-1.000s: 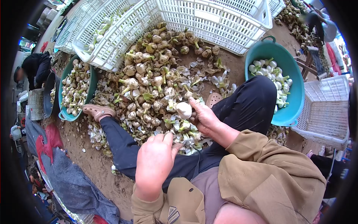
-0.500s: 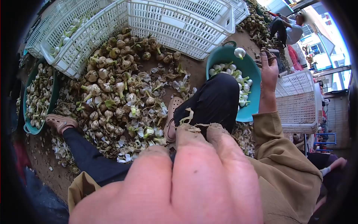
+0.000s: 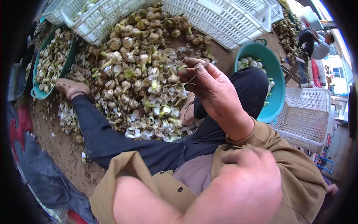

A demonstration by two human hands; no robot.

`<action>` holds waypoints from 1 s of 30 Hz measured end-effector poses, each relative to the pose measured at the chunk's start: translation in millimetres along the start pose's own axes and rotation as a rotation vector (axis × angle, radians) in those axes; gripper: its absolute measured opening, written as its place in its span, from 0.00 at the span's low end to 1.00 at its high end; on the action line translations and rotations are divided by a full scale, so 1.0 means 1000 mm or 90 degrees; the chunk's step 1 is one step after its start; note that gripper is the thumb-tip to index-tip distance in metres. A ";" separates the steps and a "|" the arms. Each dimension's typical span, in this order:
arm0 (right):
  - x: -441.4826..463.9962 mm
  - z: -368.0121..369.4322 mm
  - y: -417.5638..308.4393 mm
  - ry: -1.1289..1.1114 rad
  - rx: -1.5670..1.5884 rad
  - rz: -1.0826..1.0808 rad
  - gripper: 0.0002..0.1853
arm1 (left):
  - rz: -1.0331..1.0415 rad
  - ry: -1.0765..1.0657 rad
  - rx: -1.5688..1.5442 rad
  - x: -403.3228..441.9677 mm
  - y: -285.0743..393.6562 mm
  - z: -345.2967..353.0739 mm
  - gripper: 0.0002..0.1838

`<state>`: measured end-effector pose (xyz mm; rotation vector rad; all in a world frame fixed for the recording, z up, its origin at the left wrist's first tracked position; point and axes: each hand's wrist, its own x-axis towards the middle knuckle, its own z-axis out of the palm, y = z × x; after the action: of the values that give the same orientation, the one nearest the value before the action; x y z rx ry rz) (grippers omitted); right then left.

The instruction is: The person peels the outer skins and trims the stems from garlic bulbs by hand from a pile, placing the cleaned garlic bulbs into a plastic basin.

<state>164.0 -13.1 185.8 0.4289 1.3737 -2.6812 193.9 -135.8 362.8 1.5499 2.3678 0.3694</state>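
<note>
My right hand (image 3: pixel 214 87) is raised over the garlic pile, its dirty fingers and thumb pinched together. Whatever sits between them is too small to make out. My left hand (image 3: pixel 248 177) is blurred, close to the camera and near my right sleeve; its fingers are bent in and mostly hidden. Below and left of my right hand lies a heap of unpeeled garlic bulbs (image 3: pixel 128 56), with loose peelings (image 3: pixel 162 110) along its near side. Beyond my bent knee, a green tub (image 3: pixel 278 100) holds cleaned white garlic (image 3: pixel 249 62) with short green stems.
A green tub (image 3: pixel 36 89) of garlic stands at the left, next to my outstretched foot (image 3: pixel 72 87). White plastic crates (image 3: pixel 223 22) border the heap at the back. Another white crate (image 3: pixel 302 115) stands at the right. A person (image 3: pixel 320 46) sits at the upper right by more garlic.
A white garlic bulb in the air above the green tub is gone from sight. My right hand has moved left, over the heap. My left hand has drawn back from the centre towards the lower right.
</note>
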 end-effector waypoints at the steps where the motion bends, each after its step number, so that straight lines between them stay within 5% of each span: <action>1: 0.002 0.005 0.017 0.023 -0.003 0.044 0.15 | -0.012 -0.001 -0.033 0.000 -0.002 0.011 0.09; 3: 0.011 0.000 0.052 0.063 -0.027 0.050 0.13 | 0.001 0.035 -0.069 0.010 -0.015 0.027 0.08; 5: 0.021 -0.018 0.083 0.111 -0.096 0.049 0.12 | 0.050 0.229 -0.247 0.012 -0.062 0.056 0.04; 7: 0.031 -0.057 0.115 0.084 -0.004 0.127 0.12 | -0.188 0.185 -0.251 0.005 -0.125 0.110 0.08; 9: 0.034 -0.069 0.127 0.208 -0.161 0.122 0.12 | -0.551 0.199 -0.207 -0.009 -0.199 0.193 0.11; 11: 0.036 -0.077 0.143 0.184 -0.220 0.130 0.11 | -0.768 -0.155 -0.150 -0.027 -0.254 0.282 0.27; 13: 0.038 -0.069 0.147 0.087 -0.339 0.052 0.12 | -0.676 -0.089 -0.141 -0.035 -0.274 0.373 0.30; 15: 0.041 -0.060 0.141 0.045 -0.397 0.017 0.14 | -0.757 0.113 -0.138 -0.013 -0.272 0.391 0.19; 17: 0.042 -0.057 0.144 0.055 -0.371 0.069 0.15 | -0.663 0.286 -0.118 -0.008 -0.284 0.414 0.08; 22: 0.040 -0.062 0.142 0.073 -0.434 0.060 0.17 | -0.612 0.004 -0.060 -0.012 -0.259 0.412 0.24; 25: 0.037 -0.063 0.144 0.036 -0.472 0.037 0.19 | -0.670 0.083 -0.178 -0.012 -0.243 0.415 0.27; 30: 0.032 -0.065 0.143 0.045 -0.441 0.031 0.20 | -0.562 0.133 -0.320 -0.027 -0.274 0.453 0.33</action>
<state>177.5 -43.2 29.3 0.4646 2.1311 -1.9751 141.0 -242.4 -153.8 0.2021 2.5457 0.8328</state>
